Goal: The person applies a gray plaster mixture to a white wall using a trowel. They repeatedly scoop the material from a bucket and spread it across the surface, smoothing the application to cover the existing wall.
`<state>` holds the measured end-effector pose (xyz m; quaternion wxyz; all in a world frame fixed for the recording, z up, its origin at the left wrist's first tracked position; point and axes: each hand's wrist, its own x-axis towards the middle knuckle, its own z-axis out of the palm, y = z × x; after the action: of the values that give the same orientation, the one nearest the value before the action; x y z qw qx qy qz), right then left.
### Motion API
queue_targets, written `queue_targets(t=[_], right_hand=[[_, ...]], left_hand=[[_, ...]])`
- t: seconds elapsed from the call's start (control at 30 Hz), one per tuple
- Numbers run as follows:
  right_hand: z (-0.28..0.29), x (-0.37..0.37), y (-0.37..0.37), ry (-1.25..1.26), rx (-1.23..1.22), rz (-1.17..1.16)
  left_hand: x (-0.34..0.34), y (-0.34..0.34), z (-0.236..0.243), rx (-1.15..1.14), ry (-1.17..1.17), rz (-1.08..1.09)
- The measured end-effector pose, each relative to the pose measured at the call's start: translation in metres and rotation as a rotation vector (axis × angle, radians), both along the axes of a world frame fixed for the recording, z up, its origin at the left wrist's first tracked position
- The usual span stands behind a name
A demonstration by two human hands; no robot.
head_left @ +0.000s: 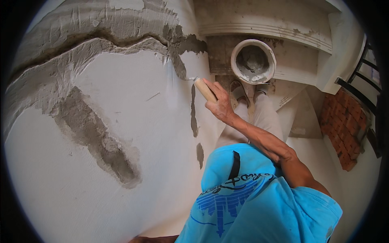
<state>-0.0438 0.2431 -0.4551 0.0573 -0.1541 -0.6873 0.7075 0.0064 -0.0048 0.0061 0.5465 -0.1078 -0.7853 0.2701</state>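
We note grey mortar (115, 22) spread across the upper wall (133, 105), its dark groove (99, 34) apparently unfilled, right hand (222, 102) grasping a wooden-handled trowel (205, 90) at a darker strip's (177, 60) lower end, left hand out of view.

Looking at grubby, pale stair steps (298, 62) with grooved edges. Got a round white bucket (234, 62) of grey mortar (252, 64) parked on one, plus sandaled feet (238, 91) right beside it.

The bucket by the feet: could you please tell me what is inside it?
The bucket holds a grey, mortar-like mix with an uneven surface. Its bottom is covered by the mix and cannot be seen.
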Motion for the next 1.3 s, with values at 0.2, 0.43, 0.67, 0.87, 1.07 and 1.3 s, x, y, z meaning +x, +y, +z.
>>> queue_targets(t=[0.2,0.43,0.67,0.87,1.07,1.3], right_hand=[[0.005,-0.032,-0.002,0.053,0.033,-0.085],[0.018,0.009,-0.011,0.034,0.056,0.084],[0.025,0.018,0.026,0.069,0.064,0.102],[0.040,-0.032,0.008,0.099,0.101,-0.024],[0.045,-0.004,0.000,0.089,0.119,0.073],[0.051,-0.005,0.030,0.096,0.138,0.071]], left_hand=[[0.007,-0.018,0.012,0.014,0.037,0.033],[0.000,0.000,-0.004,0.076,0.039,-0.009],[-0.004,0.013,-0.007,0.033,0.069,0.035],[-0.015,0.022,-0.013,0.087,0.104,0.013],[0.000,-0.002,0.001,0.004,0.064,0.064],[0.011,-0.010,-0.003,0.073,0.007,0.112]])
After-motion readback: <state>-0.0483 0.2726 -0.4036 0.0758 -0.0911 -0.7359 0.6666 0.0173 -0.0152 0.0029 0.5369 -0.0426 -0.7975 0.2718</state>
